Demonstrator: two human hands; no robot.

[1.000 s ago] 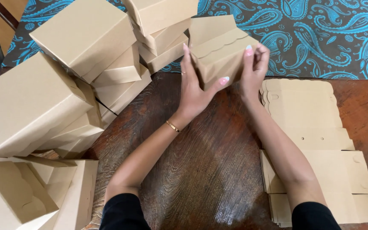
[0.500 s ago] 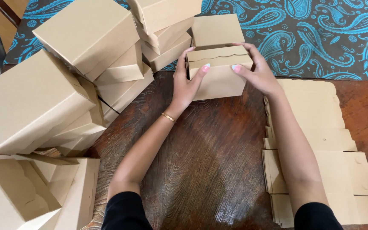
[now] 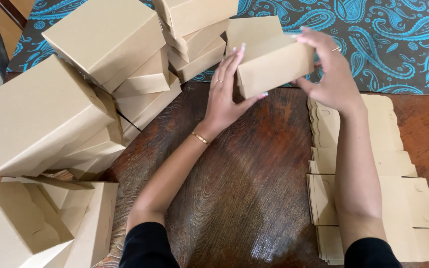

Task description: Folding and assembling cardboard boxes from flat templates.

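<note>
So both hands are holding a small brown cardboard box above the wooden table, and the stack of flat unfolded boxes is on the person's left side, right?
Not quite. The head view shows the stack of flat unfolded boxes on the person's right side, under the right forearm. The rest holds: the left hand and right hand hold the small brown cardboard box above the wooden table.
</note>
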